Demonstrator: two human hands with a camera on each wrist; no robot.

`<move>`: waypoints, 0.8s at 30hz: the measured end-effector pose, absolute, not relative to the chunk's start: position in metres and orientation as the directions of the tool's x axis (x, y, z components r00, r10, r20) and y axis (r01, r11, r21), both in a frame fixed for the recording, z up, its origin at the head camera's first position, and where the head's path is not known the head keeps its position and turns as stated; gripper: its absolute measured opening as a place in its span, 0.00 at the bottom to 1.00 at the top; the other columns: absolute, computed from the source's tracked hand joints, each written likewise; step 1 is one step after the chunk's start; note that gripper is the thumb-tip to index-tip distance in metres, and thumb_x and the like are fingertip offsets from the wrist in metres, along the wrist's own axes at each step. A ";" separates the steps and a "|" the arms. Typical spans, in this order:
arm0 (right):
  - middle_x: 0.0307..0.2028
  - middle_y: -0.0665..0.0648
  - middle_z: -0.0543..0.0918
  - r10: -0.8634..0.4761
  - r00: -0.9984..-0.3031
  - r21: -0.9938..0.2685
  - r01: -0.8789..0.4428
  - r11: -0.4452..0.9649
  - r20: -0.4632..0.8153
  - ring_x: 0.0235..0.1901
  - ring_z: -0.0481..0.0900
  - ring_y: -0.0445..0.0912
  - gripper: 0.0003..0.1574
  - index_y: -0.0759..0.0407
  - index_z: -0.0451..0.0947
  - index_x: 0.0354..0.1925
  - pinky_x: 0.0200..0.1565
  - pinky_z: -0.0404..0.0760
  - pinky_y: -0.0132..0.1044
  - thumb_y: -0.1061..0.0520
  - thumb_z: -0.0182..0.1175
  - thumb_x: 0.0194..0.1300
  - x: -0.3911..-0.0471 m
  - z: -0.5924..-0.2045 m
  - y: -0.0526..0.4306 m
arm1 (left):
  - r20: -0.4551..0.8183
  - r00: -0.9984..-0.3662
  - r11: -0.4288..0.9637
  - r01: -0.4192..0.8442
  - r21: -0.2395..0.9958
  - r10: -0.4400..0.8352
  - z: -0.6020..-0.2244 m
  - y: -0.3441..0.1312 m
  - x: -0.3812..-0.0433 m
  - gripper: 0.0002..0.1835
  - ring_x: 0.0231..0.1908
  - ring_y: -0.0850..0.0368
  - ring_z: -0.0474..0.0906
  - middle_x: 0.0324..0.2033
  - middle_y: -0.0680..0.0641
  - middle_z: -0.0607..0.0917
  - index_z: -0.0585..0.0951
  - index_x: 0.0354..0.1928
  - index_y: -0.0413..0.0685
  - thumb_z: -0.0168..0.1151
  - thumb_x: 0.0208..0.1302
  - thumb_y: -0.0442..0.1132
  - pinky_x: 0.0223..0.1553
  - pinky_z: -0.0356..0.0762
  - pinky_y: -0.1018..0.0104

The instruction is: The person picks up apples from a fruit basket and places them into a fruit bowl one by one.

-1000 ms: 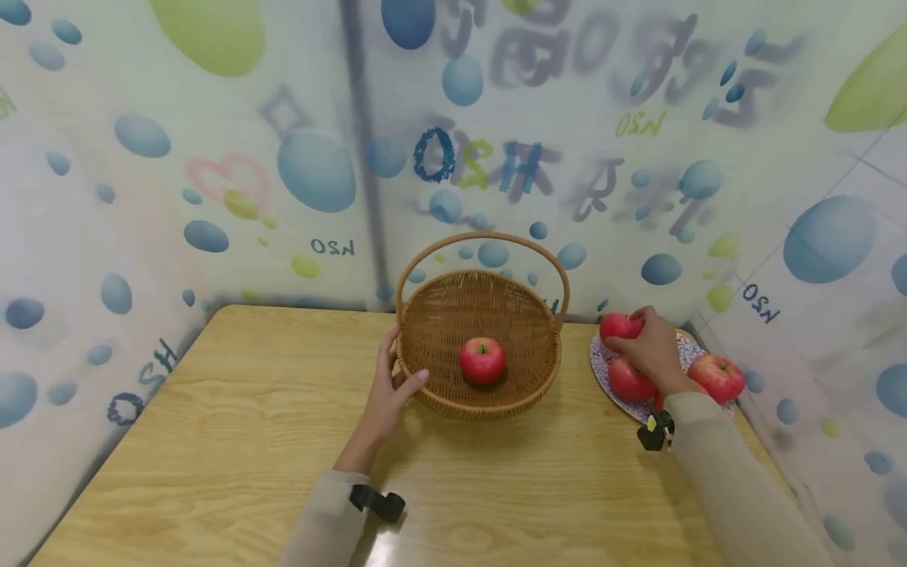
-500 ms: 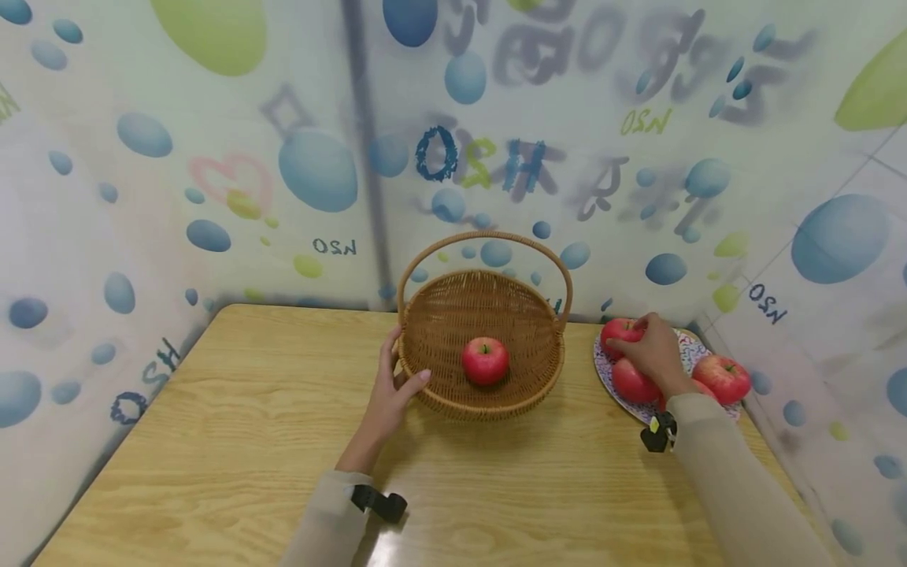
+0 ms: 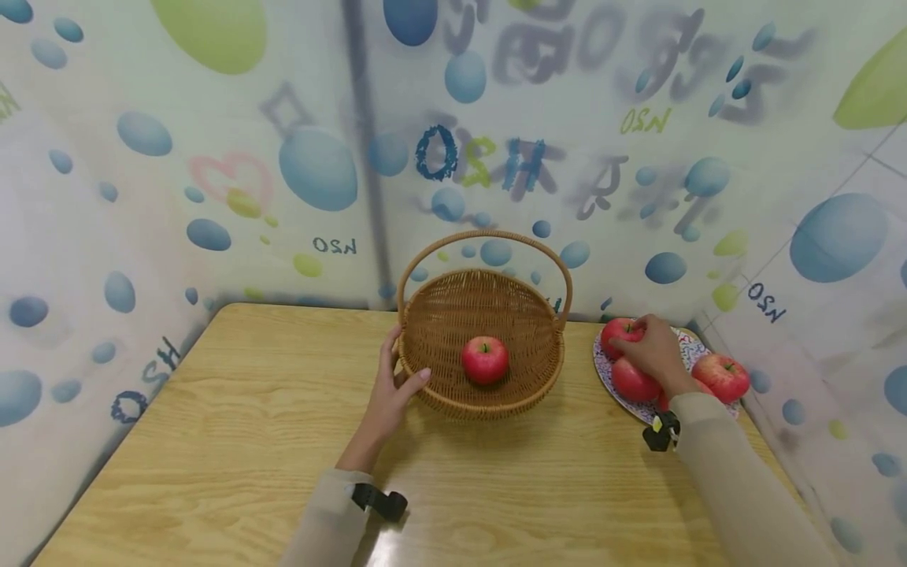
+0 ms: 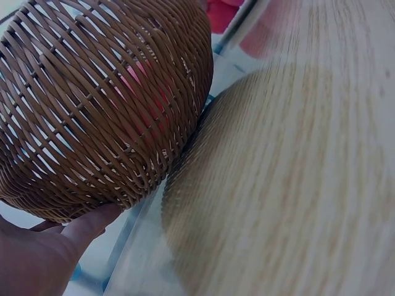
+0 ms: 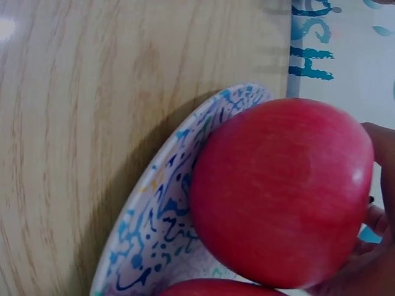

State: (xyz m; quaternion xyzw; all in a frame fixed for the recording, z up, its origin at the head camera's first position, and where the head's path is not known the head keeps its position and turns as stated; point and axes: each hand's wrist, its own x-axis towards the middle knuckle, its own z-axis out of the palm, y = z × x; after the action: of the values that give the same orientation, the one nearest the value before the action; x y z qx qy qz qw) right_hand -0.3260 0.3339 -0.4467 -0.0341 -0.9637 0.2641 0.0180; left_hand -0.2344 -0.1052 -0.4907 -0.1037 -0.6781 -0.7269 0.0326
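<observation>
A brown wicker basket with a tall arched handle stands at the back middle of the wooden table. One red apple lies inside it. My left hand holds the basket's left side, thumb at the rim and fingers along the outer wall. In the left wrist view, the thumb presses the weave from below. At the right, my right hand grips a red apple at the back left of a patterned plate. Another apple sits just in front of the gripped one.
A red-and-yellow apple rests at the plate's right side, and another is partly hidden by the right wrist. The plate stands near the table's right edge. Walls printed with blue and green spots rise behind the table and at both sides.
My right hand and the apple it grips have shifted slightly toward the near side of the plate. My left hand keeps its hold on the basket.
</observation>
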 end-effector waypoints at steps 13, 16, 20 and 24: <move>0.59 0.68 0.78 0.107 -0.921 -0.640 -0.173 0.748 0.374 0.61 0.76 0.64 0.32 0.65 0.73 0.58 0.59 0.76 0.62 0.43 0.64 0.68 -0.299 -0.389 0.283 | 0.199 -0.976 -0.081 0.192 0.978 0.090 -0.490 -0.106 -0.234 0.45 0.71 0.27 0.63 0.77 0.34 0.49 0.44 0.81 0.65 0.58 0.72 0.37 0.61 0.76 0.48; 0.53 0.66 0.82 0.057 -0.867 -0.594 -0.290 0.751 0.495 0.56 0.79 0.61 0.25 0.65 0.77 0.52 0.54 0.79 0.56 0.49 0.68 0.65 -0.292 -0.378 0.265 | 0.200 -0.976 -0.076 0.194 0.978 0.086 -0.490 -0.106 -0.234 0.45 0.71 0.27 0.63 0.77 0.34 0.50 0.44 0.81 0.65 0.58 0.71 0.37 0.61 0.76 0.48; 0.48 0.65 0.84 -0.069 -0.792 -0.502 -0.449 0.739 0.607 0.51 0.82 0.58 0.21 0.65 0.80 0.50 0.48 0.82 0.55 0.55 0.71 0.62 -0.282 -0.366 0.243 | 0.200 -0.976 -0.072 0.194 0.978 0.088 -0.489 -0.106 -0.234 0.45 0.71 0.28 0.63 0.77 0.34 0.50 0.44 0.81 0.66 0.58 0.71 0.37 0.61 0.76 0.48; 0.46 0.63 0.85 -0.203 -0.751 -0.442 -0.559 0.702 0.628 0.48 0.83 0.57 0.19 0.63 0.82 0.48 0.47 0.84 0.56 0.58 0.73 0.59 -0.275 -0.359 0.225 | 0.204 -0.975 -0.073 0.198 0.977 0.092 -0.490 -0.106 -0.234 0.45 0.71 0.27 0.63 0.77 0.34 0.50 0.44 0.81 0.66 0.58 0.71 0.37 0.61 0.76 0.48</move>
State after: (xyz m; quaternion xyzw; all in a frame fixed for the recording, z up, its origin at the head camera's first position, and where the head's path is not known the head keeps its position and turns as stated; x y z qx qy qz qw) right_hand -0.2748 0.2248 -0.3591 0.2165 -0.8795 0.3197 0.2782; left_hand -0.2344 -0.1059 -0.4896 -0.1065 -0.6798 -0.7247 0.0367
